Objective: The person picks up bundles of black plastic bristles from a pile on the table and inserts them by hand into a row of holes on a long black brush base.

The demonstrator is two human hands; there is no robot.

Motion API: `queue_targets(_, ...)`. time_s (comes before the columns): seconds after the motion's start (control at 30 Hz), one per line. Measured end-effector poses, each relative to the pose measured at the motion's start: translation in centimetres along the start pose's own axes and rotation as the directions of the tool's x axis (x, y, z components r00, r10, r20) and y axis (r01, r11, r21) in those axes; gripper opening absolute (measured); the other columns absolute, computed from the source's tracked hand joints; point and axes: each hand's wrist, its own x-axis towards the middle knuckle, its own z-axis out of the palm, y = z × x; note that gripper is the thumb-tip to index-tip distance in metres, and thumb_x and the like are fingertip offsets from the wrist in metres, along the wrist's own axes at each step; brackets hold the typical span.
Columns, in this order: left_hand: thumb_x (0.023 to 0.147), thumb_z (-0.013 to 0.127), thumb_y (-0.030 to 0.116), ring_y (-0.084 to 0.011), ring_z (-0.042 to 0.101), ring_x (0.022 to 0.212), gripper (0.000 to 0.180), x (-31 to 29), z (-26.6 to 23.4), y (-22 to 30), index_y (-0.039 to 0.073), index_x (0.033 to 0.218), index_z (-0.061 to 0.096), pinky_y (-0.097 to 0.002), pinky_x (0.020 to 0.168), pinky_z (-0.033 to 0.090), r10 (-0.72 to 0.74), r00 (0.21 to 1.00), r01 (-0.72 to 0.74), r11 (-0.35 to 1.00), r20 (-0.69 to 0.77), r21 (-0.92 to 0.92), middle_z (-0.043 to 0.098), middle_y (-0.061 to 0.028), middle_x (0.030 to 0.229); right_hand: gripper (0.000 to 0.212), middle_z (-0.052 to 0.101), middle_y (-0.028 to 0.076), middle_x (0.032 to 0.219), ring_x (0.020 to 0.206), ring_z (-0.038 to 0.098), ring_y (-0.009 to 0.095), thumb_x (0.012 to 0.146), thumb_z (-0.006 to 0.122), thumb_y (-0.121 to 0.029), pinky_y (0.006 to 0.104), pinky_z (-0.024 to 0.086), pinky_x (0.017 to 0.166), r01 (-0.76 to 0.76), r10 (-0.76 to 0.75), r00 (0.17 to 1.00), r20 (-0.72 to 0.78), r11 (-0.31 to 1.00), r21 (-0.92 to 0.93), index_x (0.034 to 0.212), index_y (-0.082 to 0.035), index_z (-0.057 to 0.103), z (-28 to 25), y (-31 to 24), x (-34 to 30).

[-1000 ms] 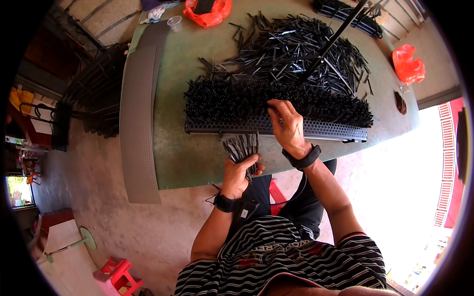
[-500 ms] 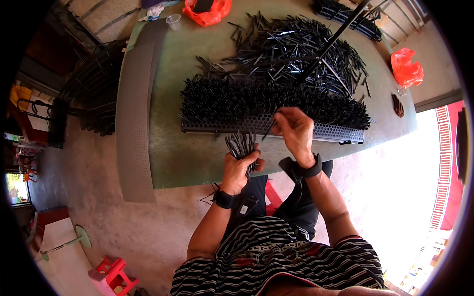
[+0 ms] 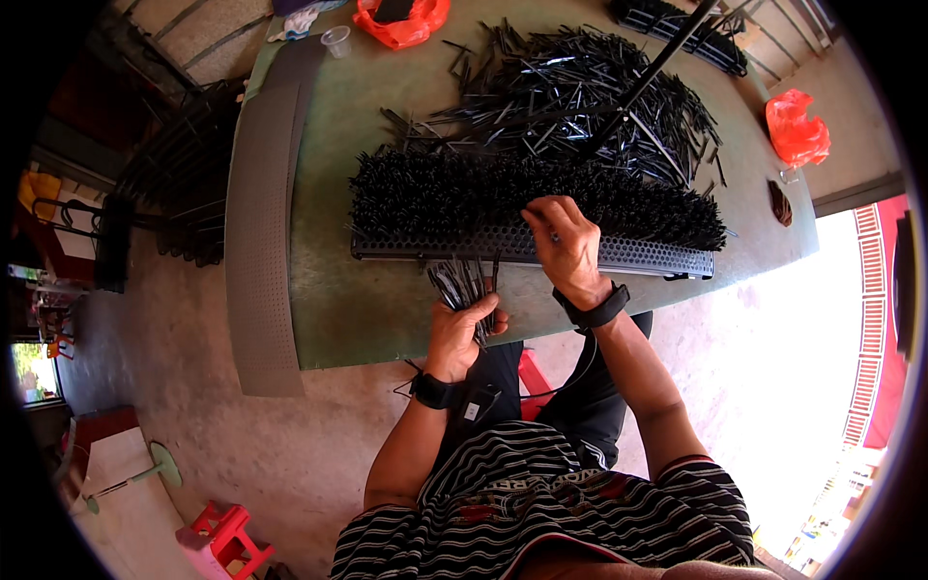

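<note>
My left hand (image 3: 452, 340) is closed round a bundle of thin black strips (image 3: 458, 283), their ends fanning out toward the table. Just beyond it, a long black frame with a perforated face (image 3: 657, 259) lies along the near part of the table. Dense black bristles (image 3: 406, 198) of similar strips stand up from most of its holes. My right hand (image 3: 568, 253) is over the frame's middle, where bristles meet bare holes. Its fingertips are pinched together; whatever they hold cannot be made out.
A large loose pile of black strips (image 3: 590, 87) lies behind the frame on the green table (image 3: 333, 329). A dark slanting pole (image 3: 643, 82) crosses above it. Grey perforated sheet (image 3: 266, 222) runs along the left edge. Red plastic bags (image 3: 797, 130) and a clear cup (image 3: 336, 41) sit farther out.
My right hand has moved forward and slightly left, from above the frame's near edge to the bristles; the strip seen in its fingers is no longer visible. My left hand shifted slightly left with the bundle.
</note>
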Motion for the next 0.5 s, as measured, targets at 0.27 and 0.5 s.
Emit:
queue_targets(0.27, 0.076, 0.066, 0.001, -0.0200, 0.062, 0.060, 0.021, -0.7, 0.7, 0.5, 0.001, 0.096, 0.060, -0.0308, 0.050, 0.052, -0.006, 1.000, 0.006, 1.000, 0.027, 0.003, 0.062, -0.0083, 0.077, 0.010, 0.063, 0.011, 0.069, 0.055, 0.059, 0.015, 0.079, 0.065, -0.008, 0.0260, 0.045, 0.047, -0.308, 0.283, 0.910, 0.303, 0.951, 0.035, 0.080, 0.001, 0.063, -0.9, -1.3, -1.4)
queue_targets(0.5, 0.079, 0.064, 0.004, -0.0202, 0.063, 0.062, 0.023, -0.6, 1.2, -0.1, 0.001, 0.101, 0.059, -0.0302, 0.052, 0.052, 0.030, 0.997, -0.032, 0.999, 0.073, 0.018, 0.064, -0.0128, 0.087, 0.012, 0.064, 0.008, 0.072, 0.057, 0.061, 0.010, 0.081, 0.061, -0.001, 0.0209, 0.047, 0.049, -0.626, 0.614, 0.752, 0.239, 0.551, 0.552, 0.091, 0.003, 0.056, -1.6, -1.7, -1.6)
